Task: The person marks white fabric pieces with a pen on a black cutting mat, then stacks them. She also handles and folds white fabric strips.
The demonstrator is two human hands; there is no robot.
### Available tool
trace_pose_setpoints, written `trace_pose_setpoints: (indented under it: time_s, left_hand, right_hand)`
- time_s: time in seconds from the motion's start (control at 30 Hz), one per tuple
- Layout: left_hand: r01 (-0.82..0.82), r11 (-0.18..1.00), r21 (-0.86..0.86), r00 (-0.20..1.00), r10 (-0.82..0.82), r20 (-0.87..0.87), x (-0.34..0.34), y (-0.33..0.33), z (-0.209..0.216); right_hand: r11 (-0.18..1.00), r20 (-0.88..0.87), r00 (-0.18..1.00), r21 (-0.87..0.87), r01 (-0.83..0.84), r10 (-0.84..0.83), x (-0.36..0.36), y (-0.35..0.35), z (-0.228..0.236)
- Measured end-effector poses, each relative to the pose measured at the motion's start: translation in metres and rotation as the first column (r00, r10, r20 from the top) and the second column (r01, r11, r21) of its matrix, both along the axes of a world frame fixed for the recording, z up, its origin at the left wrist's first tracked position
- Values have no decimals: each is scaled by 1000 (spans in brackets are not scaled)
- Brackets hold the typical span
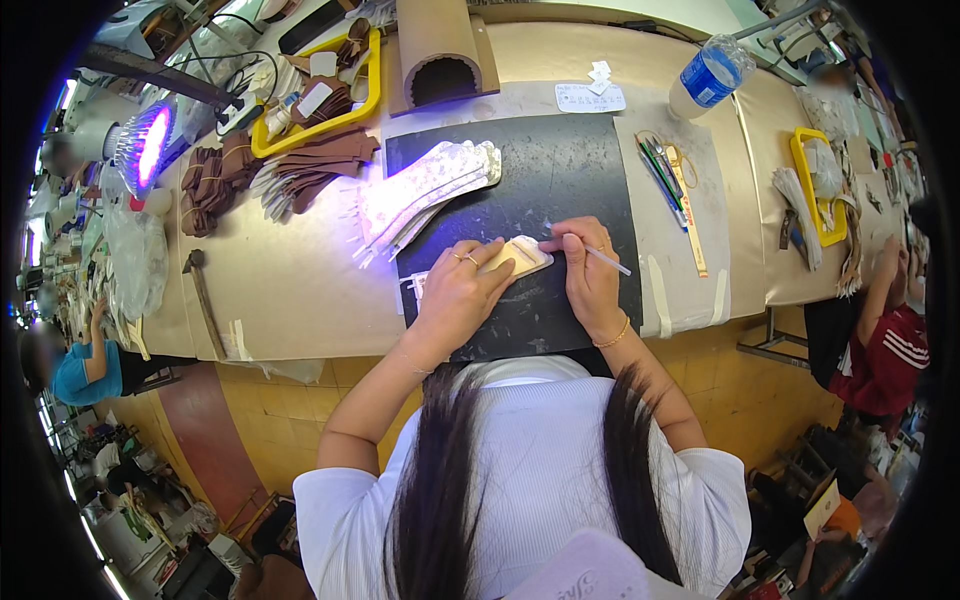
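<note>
My left hand [465, 290] rests on the dark cutting mat, its fingers and thumb holding down a small pale yellow flat piece [516, 256] from either side. A narrow light strip under that hand is mostly hidden. Pinched in my right hand [588, 275] is a slim whitish pen-like stick [612, 264], close to the piece's right end. Whether its tip touches the piece cannot be made out. Just beyond my left hand lies a fanned stack of pale flower-patterned strips [430, 190], brightly lit at its left end.
A lit lamp [150, 150], brown strap bundles [215, 180], a yellow tray [375, 85] and a hammer [203, 300] are at left. A cardboard tube [430, 30] stands behind the mat [560, 150]. Pens [665, 185], a ruler [690, 225] and a bottle [710, 75] are at right. Other people sit on both sides.
</note>
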State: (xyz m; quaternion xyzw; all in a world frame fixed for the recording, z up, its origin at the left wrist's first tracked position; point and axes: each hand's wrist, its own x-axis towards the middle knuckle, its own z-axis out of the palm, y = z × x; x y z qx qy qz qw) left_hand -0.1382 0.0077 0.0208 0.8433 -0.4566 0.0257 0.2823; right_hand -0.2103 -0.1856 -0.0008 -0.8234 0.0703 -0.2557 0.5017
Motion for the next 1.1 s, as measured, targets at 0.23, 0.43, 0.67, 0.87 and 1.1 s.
trace_pose_setpoints:
  time_s: [0.23,0.43,0.67,0.87,1.1]
  left_hand:
    - [-11,1000,-3,999,11,32,-3,-3,-3]
    - [-1,1000,-14,999,1,43,-3,-4,-3]
    - [-4,1000,6,998,3,56,-3,-6,-2]
    - [-11,999,31,997,9,76,-4,-7,-1]
    - [-5,999,50,997,1,79,-5,-6,0]
  right_hand:
    - [998,-27,1000,62,11,-9,-1,1,-4]
    - [994,-25,1000,107,8,-6,0,2,0]
    - [970,5,992,-211,-120,124,3,-2,10]
    - [939,51,987,-319,-126,150,7,2,9]
    - [926,59,991,-368,-89,119,-1,-4,10]
